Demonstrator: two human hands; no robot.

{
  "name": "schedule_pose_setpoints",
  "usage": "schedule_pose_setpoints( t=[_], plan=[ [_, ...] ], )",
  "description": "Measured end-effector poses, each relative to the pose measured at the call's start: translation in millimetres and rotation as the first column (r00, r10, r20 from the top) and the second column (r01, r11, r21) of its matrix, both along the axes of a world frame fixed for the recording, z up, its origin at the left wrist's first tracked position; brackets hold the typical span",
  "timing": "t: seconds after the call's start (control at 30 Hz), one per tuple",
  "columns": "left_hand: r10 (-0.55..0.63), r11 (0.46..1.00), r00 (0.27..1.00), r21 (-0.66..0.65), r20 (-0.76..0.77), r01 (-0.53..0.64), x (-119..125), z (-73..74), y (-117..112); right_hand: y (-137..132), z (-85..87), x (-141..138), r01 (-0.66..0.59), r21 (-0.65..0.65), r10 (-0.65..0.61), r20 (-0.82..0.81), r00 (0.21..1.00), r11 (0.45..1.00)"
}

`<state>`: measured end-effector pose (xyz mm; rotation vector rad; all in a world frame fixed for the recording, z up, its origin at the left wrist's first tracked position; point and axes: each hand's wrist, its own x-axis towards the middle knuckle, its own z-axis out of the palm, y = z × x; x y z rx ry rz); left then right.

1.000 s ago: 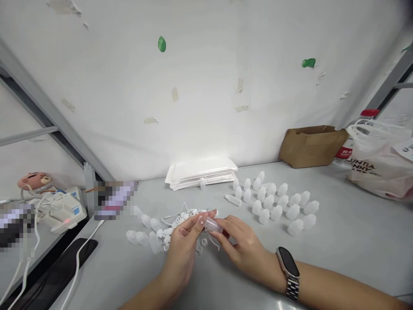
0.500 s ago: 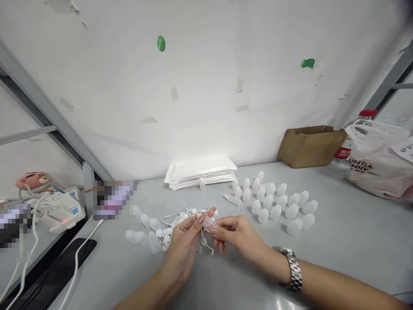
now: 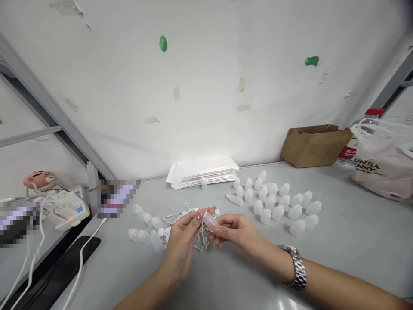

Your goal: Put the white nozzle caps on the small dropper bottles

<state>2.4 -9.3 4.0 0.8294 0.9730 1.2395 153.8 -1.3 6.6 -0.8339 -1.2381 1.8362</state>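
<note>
My right hand (image 3: 238,234) pinches a small translucent plastic bottle (image 3: 210,221) above the grey table (image 3: 338,241). My left hand (image 3: 183,241) meets it from the left, fingertips closed on the bottle's end, where a small white part seems to sit. Below my hands lies a heap of small white caps and thin white loops (image 3: 180,219). Several uncapped bottles (image 3: 150,230) lie on their sides to the left of the heap. Several capped bottles (image 3: 280,204) stand in rows to the right.
A stack of white sheets (image 3: 203,171) lies against the wall. At the back right are a brown cardboard box (image 3: 314,144), a white plastic bag (image 3: 383,165) and a red-capped bottle (image 3: 371,118). Cables, a power strip (image 3: 66,209) and a black pad (image 3: 54,275) lie at the left.
My right wrist has turned, so the watch face no longer shows and the metal band faces up. The bottle has tilted and risen slightly between my fingertips.
</note>
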Motion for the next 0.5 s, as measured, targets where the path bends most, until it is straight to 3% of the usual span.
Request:
schedule_pose_setpoints(
  t=[0.1, 0.17, 0.2, 0.27, 0.33, 0.37, 0.43, 0.5],
  plan=[
    [0.000, 1.000, 1.000, 0.005, 0.004, 0.000, 0.8, 1.0, -1.0, -4.0, -0.4, -2.2, 0.081, 0.160, -0.107, 0.161, 0.981, 0.984],
    [-0.011, 1.000, 1.000, 0.005, 0.023, 0.011, 1.7, 1.0, -2.2, -8.6, -3.0, -1.9, 0.139, 0.336, -0.242, 0.288, 0.926, 0.931],
    [-0.013, 1.000, 0.999, 0.003, 0.033, 0.012, 2.2, 0.7, -2.8, -11.0, -5.0, -1.3, 0.151, 0.455, -0.327, 0.338, 0.882, 0.878],
    [-0.014, 1.000, 0.999, 0.003, 0.053, 0.014, 3.5, -0.9, -3.7, -15.4, -9.9, 0.2, 0.118, 0.684, -0.478, 0.366, 0.799, 0.720],
    [-0.022, 1.000, 0.997, 0.003, 0.071, 0.022, 5.0, -3.4, -3.7, -18.1, -14.1, 1.2, 0.071, 0.807, -0.551, 0.333, 0.765, 0.586],
    [-0.029, 1.000, 0.996, 0.003, 0.078, 0.029, 5.6, -4.8, -3.4, -18.7, -15.4, 1.3, 0.062, 0.826, -0.562, 0.323, 0.762, 0.560],
    [-0.047, 0.999, 0.995, 0.000, 0.093, 0.047, 6.8, -7.3, -2.3, -18.9, -15.8, 0.4, 0.084, 0.796, -0.550, 0.334, 0.766, 0.600],
    [-0.061, 0.998, 0.993, 0.001, 0.106, 0.061, 7.4, -8.9, -1.2, -17.9, -13.4, -1.7, 0.131, 0.689, -0.492, 0.358, 0.794, 0.712]
  ],
)
